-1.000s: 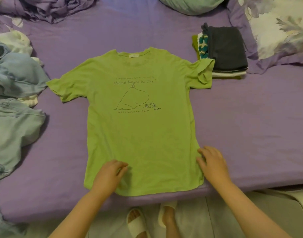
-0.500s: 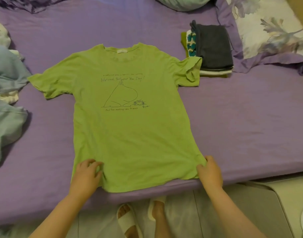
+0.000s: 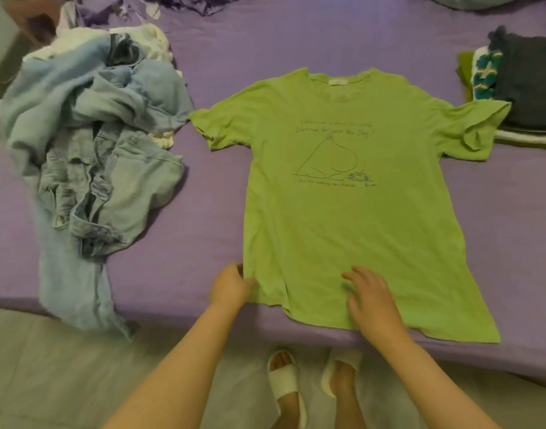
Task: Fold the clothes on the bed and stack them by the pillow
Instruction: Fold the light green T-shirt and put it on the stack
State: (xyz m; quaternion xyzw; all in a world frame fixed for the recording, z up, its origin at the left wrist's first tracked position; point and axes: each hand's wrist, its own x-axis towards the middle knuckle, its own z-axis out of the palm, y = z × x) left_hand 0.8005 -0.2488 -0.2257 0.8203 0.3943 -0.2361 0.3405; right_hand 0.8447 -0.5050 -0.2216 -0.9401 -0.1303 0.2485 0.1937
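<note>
My left hand grips the lower left corner of the light green cotton T-shirt with a dark line drawing on its chest, fingers curled round the hem. My right hand rests on the same shirt near the middle of its hem, fingers loosely spread and relaxed, pinching nothing; the two hands are apart, left at the shirt's 8 o'clock corner, right at its 6 o'clock. The shirt lies flat, print up, collar toward 12 o'clock, on the purple bed sheet, its hem at the near edge of the bed. Its right sleeve is partly turned over and touches the stack of folded clothes at 2 o'clock, a dark grey piece on top with teal-patterned, white and olive layers showing beneath and at the side. At 9 to 10 o'clock, just beside the shirt's left sleeve, sits an unfolded heap of pale blue denim garments with white pieces under it; one leg hangs over the bed edge. At 6 o'clock, below the bed, my feet stand in white slide sandals on the pale floor.
</note>
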